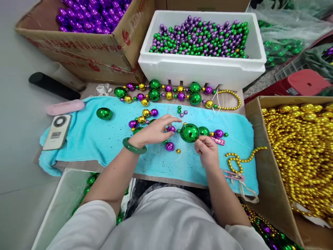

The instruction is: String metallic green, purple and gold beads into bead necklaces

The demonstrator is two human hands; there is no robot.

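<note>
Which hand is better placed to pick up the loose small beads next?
Probably the left hand, which reaches close to the small beads; the right hand is farther off, at the edge of the big green ball.

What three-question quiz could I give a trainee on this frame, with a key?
1. Which wrist wears the green bangle? A: right; B: left; C: both.
2. True or false: the white foam box holds only purple beads.
3. What colour is the large ball at the fingertips of the right hand?

Key
1. B.
2. False; the white foam box also holds green beads.
3. Green.
</note>
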